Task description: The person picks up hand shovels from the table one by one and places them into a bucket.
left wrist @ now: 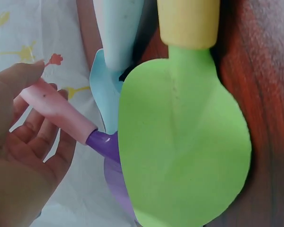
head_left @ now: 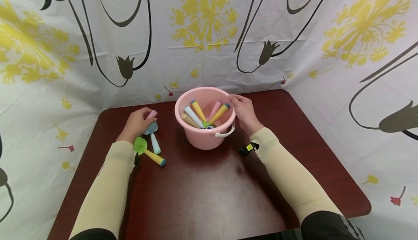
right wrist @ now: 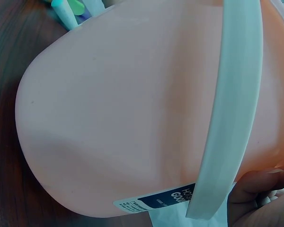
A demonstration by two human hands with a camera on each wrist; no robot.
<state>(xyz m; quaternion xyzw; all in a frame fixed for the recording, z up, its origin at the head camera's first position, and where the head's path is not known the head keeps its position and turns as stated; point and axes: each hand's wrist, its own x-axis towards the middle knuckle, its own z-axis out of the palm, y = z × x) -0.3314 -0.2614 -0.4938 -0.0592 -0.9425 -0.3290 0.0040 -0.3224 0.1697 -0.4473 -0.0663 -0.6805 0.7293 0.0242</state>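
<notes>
My left hand (head_left: 134, 123) pinches the pink handle (left wrist: 61, 111) of a small purple toy shovel (left wrist: 116, 187) at the table's left. The green blade hides part of that purple blade in the left wrist view. Beside this hand lie a toy shovel with a green blade (head_left: 140, 145) and yellow handle, and a light blue toy shovel (head_left: 155, 143). My right hand (head_left: 245, 113) grips the rim of a pink bucket (head_left: 204, 138), thumb and fingers at its right side. Inside, several tool handles (head_left: 194, 116) in blue, yellow, pink and tan lean against the wall.
The bucket's white carrying handle (right wrist: 236, 104) hangs down at its front right. It stands upright near the back of the dark red-brown table (head_left: 196, 196). A white patterned cloth (head_left: 209, 65) hangs along the back and both sides.
</notes>
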